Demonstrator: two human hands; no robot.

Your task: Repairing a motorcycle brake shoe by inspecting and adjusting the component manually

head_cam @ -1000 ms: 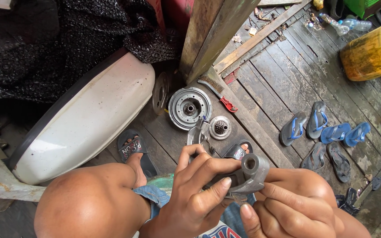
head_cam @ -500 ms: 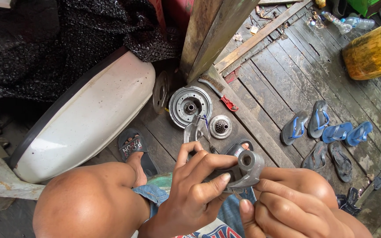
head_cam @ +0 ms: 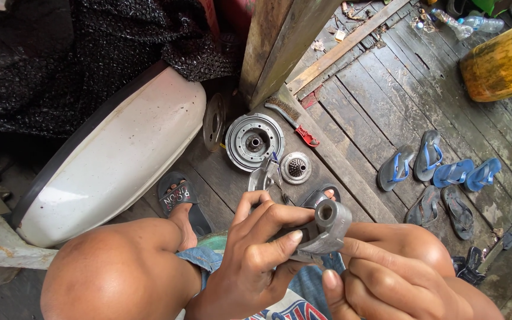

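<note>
Left hand [head_cam: 256, 261] closed around a grey metal part [head_cam: 325, 230] with a round bore at its upper end, thumb pressed along its side; right hand [head_cam: 386, 281] gripping the same part from below, fingers curled under it. Held above the knees, low in the head view, over blue denim shorts [head_cam: 200, 258]. Just beyond on the floor: a round grey drum-shaped hub [head_cam: 254, 141], a small toothed gear disc [head_cam: 296, 167] beside it, a flat rusty disc [head_cam: 213, 121] leaning on edge, a wire brush with a red handle end [head_cam: 293, 121]. Left of these, a large white curved panel [head_cam: 114, 157], black mesh fabric [head_cam: 60, 59] piled behind. A black sandal [head_cam: 179, 195] worn on the left foot. Further right, several blue and grey flip-flops [head_cam: 440, 175] scattered, a yellow drum [head_cam: 502, 65], plastic bottles [head_cam: 469, 22]. Underfoot, weathered wooden planks [head_cam: 380, 89], dirty, with a wooden post [head_cam: 282, 41] rising between hub and planking.
</note>
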